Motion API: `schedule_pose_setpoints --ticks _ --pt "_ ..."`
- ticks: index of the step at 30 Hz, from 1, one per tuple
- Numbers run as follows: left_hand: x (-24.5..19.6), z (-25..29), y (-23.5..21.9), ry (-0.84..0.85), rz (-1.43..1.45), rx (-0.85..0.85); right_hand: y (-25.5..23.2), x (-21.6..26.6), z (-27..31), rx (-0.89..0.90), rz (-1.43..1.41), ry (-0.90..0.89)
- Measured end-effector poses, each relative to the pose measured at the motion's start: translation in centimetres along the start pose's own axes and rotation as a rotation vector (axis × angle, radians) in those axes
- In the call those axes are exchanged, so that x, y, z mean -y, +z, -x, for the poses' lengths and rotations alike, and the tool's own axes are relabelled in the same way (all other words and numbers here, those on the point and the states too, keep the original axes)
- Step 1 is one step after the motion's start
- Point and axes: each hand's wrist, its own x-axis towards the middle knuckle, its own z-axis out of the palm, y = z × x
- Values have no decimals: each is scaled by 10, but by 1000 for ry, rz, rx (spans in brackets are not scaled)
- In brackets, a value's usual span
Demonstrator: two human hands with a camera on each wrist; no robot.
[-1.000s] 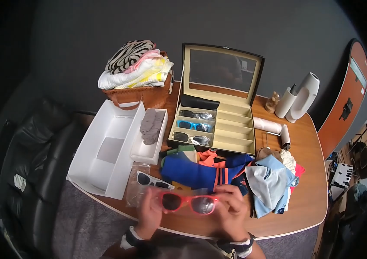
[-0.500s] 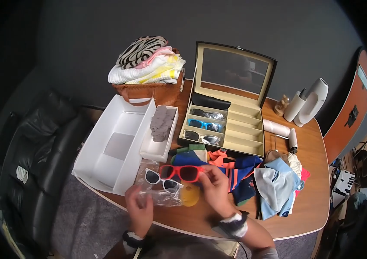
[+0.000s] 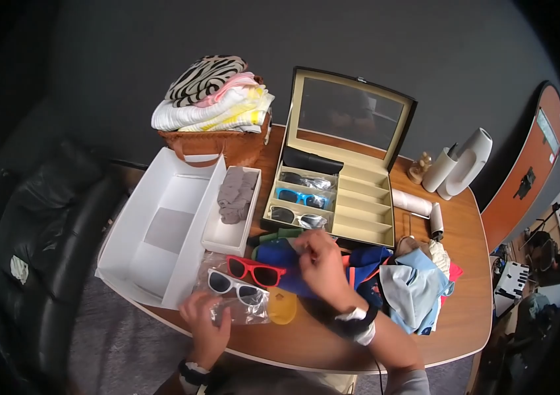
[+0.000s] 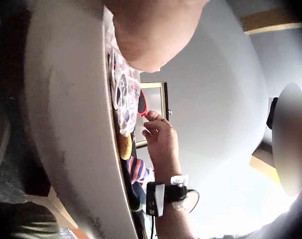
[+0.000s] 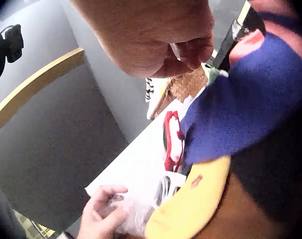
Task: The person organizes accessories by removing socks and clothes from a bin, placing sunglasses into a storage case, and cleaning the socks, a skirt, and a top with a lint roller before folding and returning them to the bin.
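Observation:
Red sunglasses (image 3: 255, 270) lie on the table just behind white sunglasses (image 3: 235, 288), which sit among crinkled clear plastic. With thumb and fingers, my left hand (image 3: 206, 328) pinches the near end of a clear plastic bag (image 5: 133, 217) beside the white pair. My right hand (image 3: 326, 271) hovers over the blue clothing (image 3: 280, 257), right of the red frame, its fingers loosely bent and nothing visible in them. A yellow rounded piece (image 3: 282, 307) lies between the hands, by the white pair's right end.
An open glasses case (image 3: 362, 214) holds several sunglasses in its left column. White boxes, one long (image 3: 136, 253) and one narrow (image 3: 226, 236) with grey socks, stand left. Folded cloths fill a brown basket (image 3: 234, 148). Light blue clothing (image 3: 412, 289) is piled at right.
My right hand has set the red sunglasses down behind the white pair and drawn back to the right. My left hand has gone from the red pair down to the plastic.

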Motion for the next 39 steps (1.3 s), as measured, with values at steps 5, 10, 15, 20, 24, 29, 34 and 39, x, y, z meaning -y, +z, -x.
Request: schedule_pose_setpoints --ticks 5,10,15,20,24,29,34,39 --pt "2 7 -5 53 -112 1 -16 -59 -67 -4 371 -117" --pt "-9 -3 -7 33 -98 58 -2 -74 -84 169 511 -143" --pt "-3 1 -4 52 -129 70 13 -88 -91 213 626 -132" --pt "-7 -4 -4 49 -58 57 0 -81 -91 44 339 -147" --pt "-6 1 -8 111 -35 5 -23 -37 -80 -126 -71 -125" --pt "-9 12 -15 200 -14 -104 -63 37 -26 -6 -392 127" --pt "-48 4 -1 38 746 248 -50 52 45 253 -333 -19" --pt "-78 -5 35 -420 1244 315 -54 72 83 228 -234 -26"
